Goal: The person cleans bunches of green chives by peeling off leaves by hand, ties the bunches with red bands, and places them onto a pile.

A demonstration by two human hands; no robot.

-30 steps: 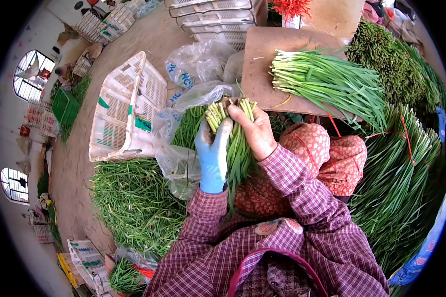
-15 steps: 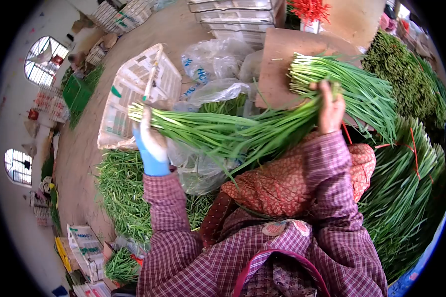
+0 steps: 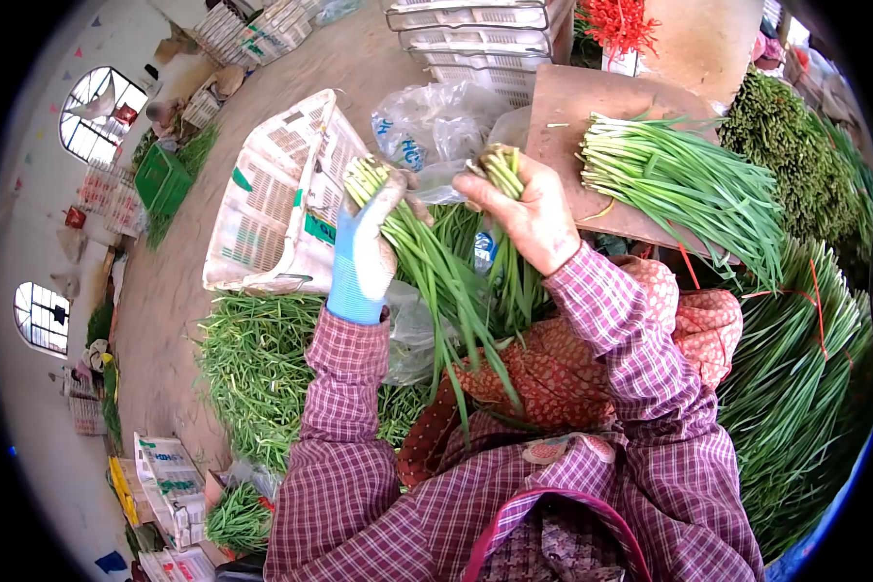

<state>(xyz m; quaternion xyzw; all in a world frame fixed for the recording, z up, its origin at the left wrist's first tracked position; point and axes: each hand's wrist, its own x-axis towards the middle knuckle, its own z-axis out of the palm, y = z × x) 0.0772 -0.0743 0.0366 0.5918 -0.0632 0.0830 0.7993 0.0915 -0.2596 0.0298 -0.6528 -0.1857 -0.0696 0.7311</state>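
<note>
My left hand (image 3: 362,254), in a white and blue glove, is closed around a bunch of garlic chives (image 3: 419,250). Its pale stalk ends point up and the leaves hang toward my lap. Bare, my right hand (image 3: 532,211) grips a second bunch of chives (image 3: 516,286) just under its stalk ends, the leaves drooping below. The two hands are a short way apart, at about the same height. To the right, a larger pile of chives (image 3: 684,179) lies on a brown board (image 3: 565,105), pale ends facing left. My palm hides part of the second bunch.
A white plastic crate (image 3: 262,209) stands tilted at left, beside clear plastic bags (image 3: 436,121). Loose greens (image 3: 262,373) are heaped below it. Tied chives (image 3: 795,388) fill the right side. Red ties (image 3: 619,27) and stacked crates (image 3: 475,44) are at the back.
The hands have come closer together: the right moved left from beside the board, the left a little right and up. Chives that stretched between them now hang as two separate bunches.
</note>
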